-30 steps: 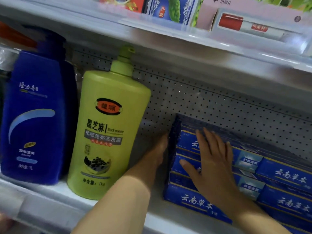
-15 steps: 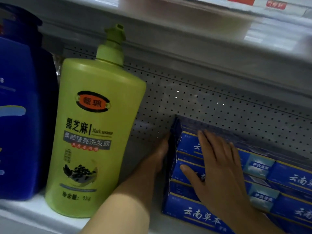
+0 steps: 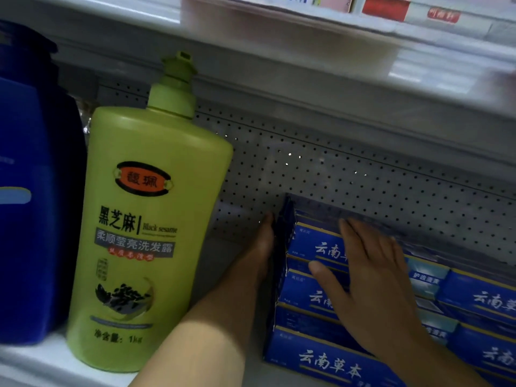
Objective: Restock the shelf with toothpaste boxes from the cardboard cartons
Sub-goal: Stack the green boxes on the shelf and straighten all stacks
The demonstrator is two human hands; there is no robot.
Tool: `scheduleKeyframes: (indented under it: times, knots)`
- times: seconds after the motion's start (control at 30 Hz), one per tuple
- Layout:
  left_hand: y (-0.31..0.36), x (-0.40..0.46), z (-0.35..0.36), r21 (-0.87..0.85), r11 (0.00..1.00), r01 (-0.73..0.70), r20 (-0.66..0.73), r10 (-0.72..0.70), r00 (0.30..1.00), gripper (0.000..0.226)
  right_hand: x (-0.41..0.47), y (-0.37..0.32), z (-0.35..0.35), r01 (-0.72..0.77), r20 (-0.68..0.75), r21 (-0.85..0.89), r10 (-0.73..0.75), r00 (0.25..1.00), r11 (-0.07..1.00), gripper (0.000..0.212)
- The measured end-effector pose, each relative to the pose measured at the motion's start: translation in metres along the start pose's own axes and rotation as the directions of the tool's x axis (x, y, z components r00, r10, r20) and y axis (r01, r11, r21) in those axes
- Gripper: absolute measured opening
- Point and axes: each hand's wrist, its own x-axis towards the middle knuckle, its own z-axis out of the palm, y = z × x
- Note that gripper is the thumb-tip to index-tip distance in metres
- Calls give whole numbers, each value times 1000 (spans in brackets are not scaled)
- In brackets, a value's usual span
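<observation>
At lower right of the frame, the stack of blue cardboard toothpaste boxes is sitting on the white metal shelf. The right hand is lying flat, fingers straight, on the stack's front. The left hand is pressing straight-fingered against its left end, beside the tall green plastic shampoo bottle.

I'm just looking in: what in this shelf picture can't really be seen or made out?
- Left hand, head view: its fingertips are hidden behind the end of the toothpaste boxes.
- Blue bottle: cut off by the left edge, label unreadable.
- Boxes on the upper shelf: blurred and cut by the top edge.
- Box fronts under the flat right hand: covered.
- Cardboard cartons: not in view.
</observation>
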Motion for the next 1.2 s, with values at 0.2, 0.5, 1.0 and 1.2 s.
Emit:
scheduleKeyframes:
  times: [0.2,0.5,1.0,1.2]
  knots:
    - [-4,5,0,-77,997,-31,31,33,999,58,-12,21,-5,-82,48,44,80,996,996,85]
    - [0,-25,6,-43,998,-35,58,38,998,55,-29,32,-28,-171,180,208,134,974,963,91]
    - [-4,-77,43,291,935,-200,-322,293,900,28,-63,173,-78,-592,273,222,534,800,775,64]
    - [-11,-94,65,623,720,-305,-322,591,739,37,-70,236,-75,-724,361,434,632,686,537,54]
